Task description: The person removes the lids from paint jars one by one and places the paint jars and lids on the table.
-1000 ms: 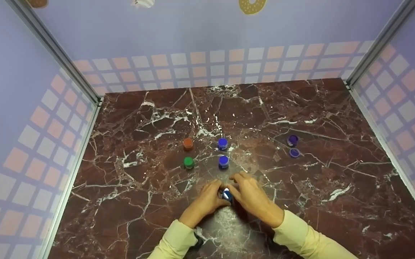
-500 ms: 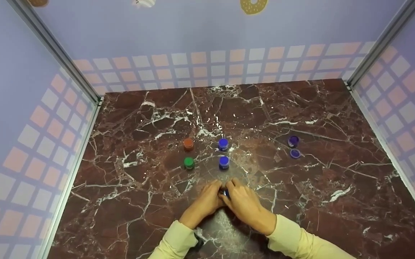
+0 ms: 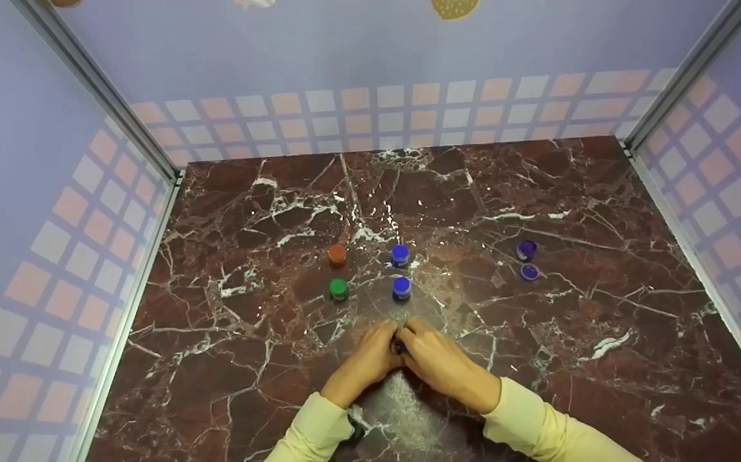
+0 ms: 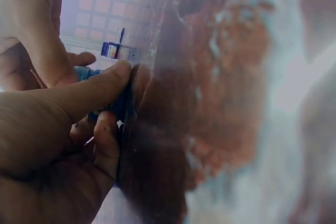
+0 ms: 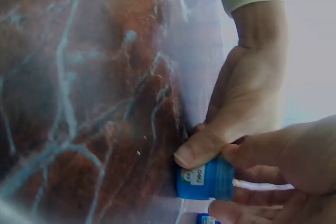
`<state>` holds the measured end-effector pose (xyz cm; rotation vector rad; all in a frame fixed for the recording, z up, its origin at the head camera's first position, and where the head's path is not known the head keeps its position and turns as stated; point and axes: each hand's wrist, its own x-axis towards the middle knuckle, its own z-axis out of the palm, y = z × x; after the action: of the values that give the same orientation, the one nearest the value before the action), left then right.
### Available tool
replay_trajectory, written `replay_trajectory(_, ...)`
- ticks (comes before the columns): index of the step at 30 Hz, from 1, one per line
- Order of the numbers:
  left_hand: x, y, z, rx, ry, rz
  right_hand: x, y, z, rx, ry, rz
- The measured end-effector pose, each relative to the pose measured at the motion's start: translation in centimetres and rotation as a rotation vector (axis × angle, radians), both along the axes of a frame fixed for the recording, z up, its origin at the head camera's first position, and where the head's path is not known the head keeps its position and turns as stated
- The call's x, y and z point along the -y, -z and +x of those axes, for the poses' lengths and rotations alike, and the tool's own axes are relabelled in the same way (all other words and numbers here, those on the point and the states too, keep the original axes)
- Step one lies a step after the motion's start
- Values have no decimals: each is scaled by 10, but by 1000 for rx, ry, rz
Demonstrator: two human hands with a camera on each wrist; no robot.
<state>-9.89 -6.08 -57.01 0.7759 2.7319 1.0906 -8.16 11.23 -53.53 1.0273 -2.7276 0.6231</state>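
A small blue paint jar (image 5: 197,181) with a paper label stands low at the tabletop, between both hands. My left hand (image 3: 370,356) grips its body; in the right wrist view the thumb lies along the jar's side. With the fingers of my right hand (image 3: 444,366) I pinch the ridged blue lid (image 5: 224,181) at its top. From the head, the fingers hide most of the jar. Just beyond the hands stand two blue-lidded jars (image 3: 401,288), a green-lidded jar (image 3: 339,289) and an orange-lidded jar (image 3: 337,255).
Farther right, an open jar of purple paint (image 3: 527,250) has a loose lid (image 3: 529,272) beside it. The dark red marbled tabletop (image 3: 229,359) is bounded by lilac panels (image 3: 370,58) at the back and sides.
The right hand has shifted left, and its fingers, partly lifted before, have come together over the jar's lid, covering its shiny top. The left hand keeps its place.
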Motion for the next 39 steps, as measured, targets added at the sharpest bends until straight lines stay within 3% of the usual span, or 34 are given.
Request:
replay_trajectory(8, 0, 0, 0, 46, -19, -10, -5, -3, -8, 90, -140, -56)
replay_trajectory(14, -1, 0, 0, 15, -13, -12, -11, -7, -11, 153, -219, -74)
replay_trajectory(19, -1, 0, -1, -8, 3, -1, -19, -5, -15, 223, -259, -114)
replay_trajectory(24, -2, -1, -1, 38, -21, -11, -28, 2, -19, 292, -259, -184)
replay_trajectory(31, -7, -3, 4, 65, -59, -13, -43, 19, -18, 415, -160, -414)
replay_trajectory(39, -12, -10, 16, 114, -96, -51, -59, 36, -19, 714, -87, -757)
